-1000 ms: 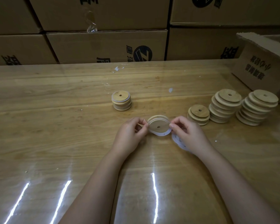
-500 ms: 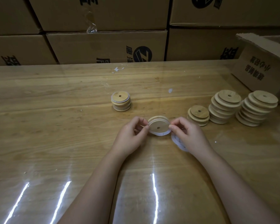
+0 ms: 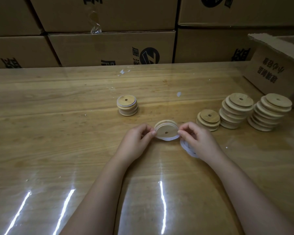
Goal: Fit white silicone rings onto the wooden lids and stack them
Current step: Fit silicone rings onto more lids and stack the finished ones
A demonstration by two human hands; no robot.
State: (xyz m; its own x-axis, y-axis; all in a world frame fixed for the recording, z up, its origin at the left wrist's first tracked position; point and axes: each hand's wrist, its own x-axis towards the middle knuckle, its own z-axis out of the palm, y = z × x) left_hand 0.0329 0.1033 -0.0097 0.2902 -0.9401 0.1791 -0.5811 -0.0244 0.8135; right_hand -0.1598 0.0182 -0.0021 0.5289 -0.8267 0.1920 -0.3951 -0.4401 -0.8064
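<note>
head view, one moment. landmark: the wooden lid (image 3: 166, 131), held between both hands over the middle of the desk (image 3: 58, 133). it is tilted so that its flat face and small centre hole turn toward the camera. cannot tell whether its lower edge touches the desk.

- left hand (image 3: 136, 143): at the lid's left edge. fingers (image 3: 149, 133) curled, thumb and forefinger pinching the rim and the white silicone ring (image 3: 168, 138) there.
- right hand (image 3: 199, 141): at the lid's right edge. fingers (image 3: 182, 132) curled, pinching rim and ring the same way.
- ring: sits close round the lid's upper part; along the lower edge it sags loose below the wood.
- spare rings (image 3: 185, 146): small white bunch just right of and below the lid, partly under the right hand. cannot tell if the hand grips them.
- ringed stack (image 3: 127, 107): behind and left of the lid, apart from it. short pile, white ring showing round the top piece.
- bare lid stacks: three in a row right of the lid. the short stack (image 3: 208, 119) is nearest, just past the right hand's knuckles. the middle stack (image 3: 236, 112) and the far stack (image 3: 270, 114) are taller and leaning.
- open carton (image 3: 277, 72): far right and behind the lid, beyond the far stack.
- cartons (image 3: 109, 48): walled up behind the lid along the desk's far edge, black print.
- glare streaks lie on the desk's glossy cover, nearer the camera than the lid.
</note>
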